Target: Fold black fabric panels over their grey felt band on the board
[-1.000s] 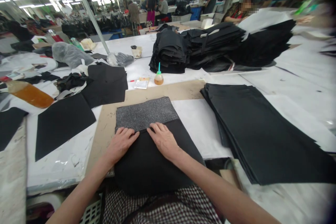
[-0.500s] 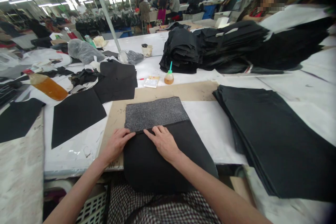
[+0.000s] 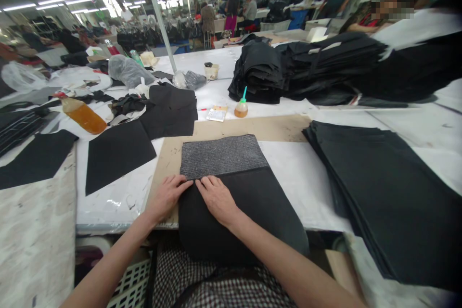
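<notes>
A panel of black material (image 3: 238, 216) lies before me, its lower part hanging over the table edge towards my lap. Across its top runs a grey, ribbed-looking strip (image 3: 224, 156), meeting the black along a straight seam. My left hand (image 3: 169, 197) rests at the seam's left end, fingers on the panel's edge and thumb stretched to the right. Close beside it, my right hand (image 3: 216, 199) presses on the seam from above, its fingers extended and thumb towards the left one. The thumbs nearly meet. Both palms and the panel's underside are hidden.
Stacked black panels (image 3: 382, 187) lie at right, with a large dark pile (image 3: 306, 67) behind. Ahead stands a small glue bottle (image 3: 241, 108) with a green nozzle. A bottle of amber liquid (image 3: 84, 115) and loose black pieces (image 3: 121, 154) lie left. Co-workers are in the background.
The view has swung slightly left, so everything sits farther right. My right hand has slid a little left along the seam, closer to my left hand.
</notes>
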Demonstrator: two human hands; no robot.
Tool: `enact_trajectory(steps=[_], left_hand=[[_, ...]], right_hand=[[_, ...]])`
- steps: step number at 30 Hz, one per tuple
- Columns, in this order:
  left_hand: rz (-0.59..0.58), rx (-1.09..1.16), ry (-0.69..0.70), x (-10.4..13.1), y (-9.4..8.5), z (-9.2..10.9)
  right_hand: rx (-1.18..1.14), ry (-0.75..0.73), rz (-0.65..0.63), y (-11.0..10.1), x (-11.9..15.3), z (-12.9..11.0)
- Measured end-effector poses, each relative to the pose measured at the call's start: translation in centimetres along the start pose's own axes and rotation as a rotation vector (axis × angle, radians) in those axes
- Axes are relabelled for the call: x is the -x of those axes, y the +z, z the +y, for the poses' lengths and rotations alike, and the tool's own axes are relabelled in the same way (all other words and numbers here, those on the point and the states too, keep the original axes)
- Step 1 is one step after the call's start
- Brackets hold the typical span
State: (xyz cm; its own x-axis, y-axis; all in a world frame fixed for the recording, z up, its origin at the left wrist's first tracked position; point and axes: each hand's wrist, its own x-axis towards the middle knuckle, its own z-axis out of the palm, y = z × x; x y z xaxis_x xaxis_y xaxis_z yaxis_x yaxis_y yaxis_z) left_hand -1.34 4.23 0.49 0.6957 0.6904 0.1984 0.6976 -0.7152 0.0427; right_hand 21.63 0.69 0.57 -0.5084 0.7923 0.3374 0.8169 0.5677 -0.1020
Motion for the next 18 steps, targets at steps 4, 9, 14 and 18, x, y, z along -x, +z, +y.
enact_trajectory(steps=[4,9,14,18], left_hand=[[0.085,0.194,-0.101,1.0,0.8,-1.1],[0.103,0.187,-0.113,1.9,0.8,-1.6],[0.108,0.133,-0.146,2.7,0.3,-1.7],[0.149,0.091,-0.214,2.1,-0.4,-0.6]], right_hand=[[0.001,0.004,-0.019,0.0,-0.1,-0.2],[0.013,0.009,-0.028,-0.3,-0.2,-0.4],[0.020,0.010,-0.031,-0.2,-0.4,-0.7],[0.031,0.004,-0.025,-0.3,-0.6,-0.8]])
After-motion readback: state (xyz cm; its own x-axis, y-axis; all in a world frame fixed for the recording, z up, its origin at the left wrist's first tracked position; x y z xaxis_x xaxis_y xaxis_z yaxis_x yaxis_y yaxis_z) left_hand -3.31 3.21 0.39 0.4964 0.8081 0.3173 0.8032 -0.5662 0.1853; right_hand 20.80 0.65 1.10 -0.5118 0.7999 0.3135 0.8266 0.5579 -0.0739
